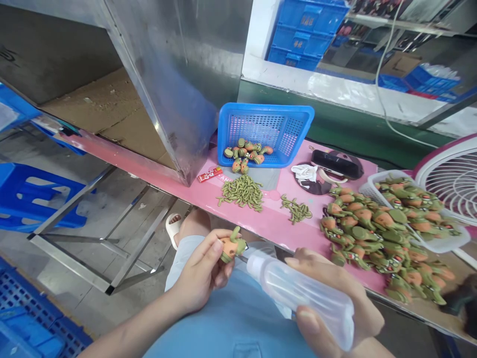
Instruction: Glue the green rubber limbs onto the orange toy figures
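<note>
Between the thumb and fingers of my left hand (203, 268) is a small green and orange toy figure (231, 246), with one curved green piece sticking up from it. My right hand (335, 288) is wrapped round a translucent squeeze bottle (303, 293), tilted so that its thin tip meets or nearly meets the figure's lower right side. Whether the tip touches cannot be made out. Both hands are over my lap, in front of the pink table edge. On the table lie a pile of small curved green pieces (244, 193) and a smaller pile of green pieces (296, 209).
A blue basket (294, 134) holds several figures. At right, many figures (365, 233) are heaped beside a filled white basket (376, 189) and a fan (450, 174). A black device (337, 165), white tissue (304, 173) and red packet (209, 174) lie on the table. A metal cabinet (186, 64) stands left.
</note>
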`<state>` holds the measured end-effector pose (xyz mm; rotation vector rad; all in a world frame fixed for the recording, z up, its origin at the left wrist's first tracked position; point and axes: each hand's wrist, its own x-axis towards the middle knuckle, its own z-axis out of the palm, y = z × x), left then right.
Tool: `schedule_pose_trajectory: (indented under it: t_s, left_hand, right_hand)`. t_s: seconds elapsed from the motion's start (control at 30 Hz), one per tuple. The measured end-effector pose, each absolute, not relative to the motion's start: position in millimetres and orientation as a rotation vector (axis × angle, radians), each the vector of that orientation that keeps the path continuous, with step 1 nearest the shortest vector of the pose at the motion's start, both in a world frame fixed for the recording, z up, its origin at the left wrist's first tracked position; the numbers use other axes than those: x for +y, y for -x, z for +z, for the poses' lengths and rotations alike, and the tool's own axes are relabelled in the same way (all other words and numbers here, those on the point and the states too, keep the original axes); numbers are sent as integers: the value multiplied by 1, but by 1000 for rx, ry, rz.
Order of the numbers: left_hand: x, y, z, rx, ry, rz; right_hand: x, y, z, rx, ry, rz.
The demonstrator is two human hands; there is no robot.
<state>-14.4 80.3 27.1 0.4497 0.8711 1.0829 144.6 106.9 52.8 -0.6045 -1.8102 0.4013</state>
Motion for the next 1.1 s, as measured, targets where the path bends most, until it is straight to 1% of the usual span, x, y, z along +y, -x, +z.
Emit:
schedule_pose_trajectory:
  t_s: [0.1, 0.33, 0.67, 0.97, 1.03, 1.1]
  left_hand:
    - [81, 14, 26, 874, -458, 1083]
    - [80, 15, 23, 904, -485, 1075]
    - [77, 20, 13, 1071, -634, 1064]
    - [79, 20, 10, 1245, -604, 1097]
    - [82, 19, 11, 1251, -579, 1106]
    - [86, 18, 15, 1267, -520, 1139]
  right_hand:
    - [106, -144, 54, -1719, 535, 409]
    - [106, -141, 57, -1680, 557, 426]
    - [106, -144, 54, -1778, 641, 480]
    - [110, -140, 51, -1753, 764, 393]
    - [111, -142, 47, -1733, 794, 449]
    - [113, -143, 42, -1679, 867, 641]
